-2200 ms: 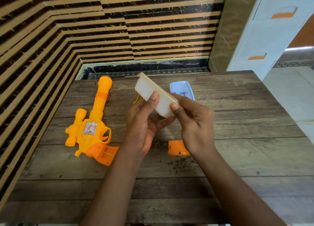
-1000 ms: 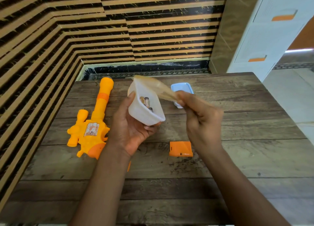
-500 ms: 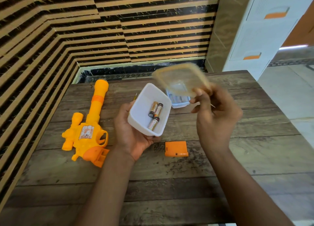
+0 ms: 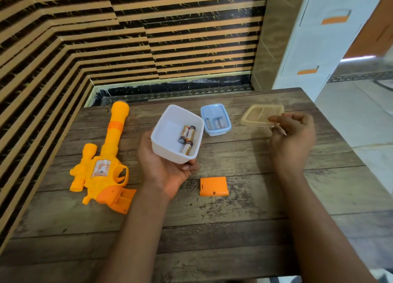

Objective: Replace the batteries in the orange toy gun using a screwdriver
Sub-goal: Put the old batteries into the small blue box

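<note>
Orange toy gun (image 4: 102, 166) lies barrel pointing away; left hand (image 4: 163, 172) cups tub (image 4: 168, 132), right hand (image 4: 293, 138) pinches lid (image 4: 259, 116).

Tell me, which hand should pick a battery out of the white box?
Probably the right hand: it only pinches the lid and could let go. The left hand is busy holding the white box with the batteries.

Left hand (image 4: 164, 173) cradles the white tub (image 4: 169, 132), three batteries (image 4: 187, 136) inside. Right hand (image 4: 292, 138) pinches the tan lid (image 4: 258, 115) near the bench's (image 4: 265, 200) far right corner. Orange toy gun (image 4: 104, 166) lies by the left edge, battery cover (image 4: 213, 186) mid-bench.
</note>
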Tool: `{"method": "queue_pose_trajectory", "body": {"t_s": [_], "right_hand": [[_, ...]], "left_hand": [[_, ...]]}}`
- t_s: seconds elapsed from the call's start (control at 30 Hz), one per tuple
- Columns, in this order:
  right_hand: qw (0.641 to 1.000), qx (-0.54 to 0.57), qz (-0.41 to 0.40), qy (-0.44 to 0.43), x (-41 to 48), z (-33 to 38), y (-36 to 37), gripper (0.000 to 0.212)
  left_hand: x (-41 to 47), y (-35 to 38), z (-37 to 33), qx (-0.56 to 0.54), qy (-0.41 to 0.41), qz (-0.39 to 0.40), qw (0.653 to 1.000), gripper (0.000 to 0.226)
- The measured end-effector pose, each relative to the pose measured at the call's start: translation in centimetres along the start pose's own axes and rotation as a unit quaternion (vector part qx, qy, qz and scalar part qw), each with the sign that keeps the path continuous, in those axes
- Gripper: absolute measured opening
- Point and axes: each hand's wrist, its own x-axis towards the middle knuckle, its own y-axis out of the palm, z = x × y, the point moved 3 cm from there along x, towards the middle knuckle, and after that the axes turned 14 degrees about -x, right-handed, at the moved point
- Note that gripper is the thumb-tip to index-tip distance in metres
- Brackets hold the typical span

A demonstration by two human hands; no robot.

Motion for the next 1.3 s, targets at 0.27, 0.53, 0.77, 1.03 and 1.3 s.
{"method": "queue_pose_trajectory", "body": {"t_s": [0.27,0.53,0.77,1.03,1.3], "right_hand": [[0.990,-0.067,0.126,0.006,0.3,-0.7,0.8,0.052],[0.951,-0.141,0.273,-0.032,0.0,0.7,1.6,0.065],[0.967,-0.138,0.211,-0.047,-0.2,1.9,1.4,0.054],[0.867,0.362,0.229,0.254,-5.4,8.4,2.3,0.030],[0.638,0.559,0.272,0.455,-6.3,7.9,1.7,0.048]], "left_hand": [[-0.2,0.3,0.5,0.011,0.012,0.005,1.000,0.058],[-0.6,1.2,1.1,0.032,0.009,0.019,0.999,0.050],[-0.8,1.9,1.5,0.065,0.007,0.043,0.997,0.047],[-1.3,4.2,3.2,0.195,0.143,0.055,0.969,0.038],[-2.6,6.3,6.0,0.529,0.356,0.029,0.770,0.081]]}}
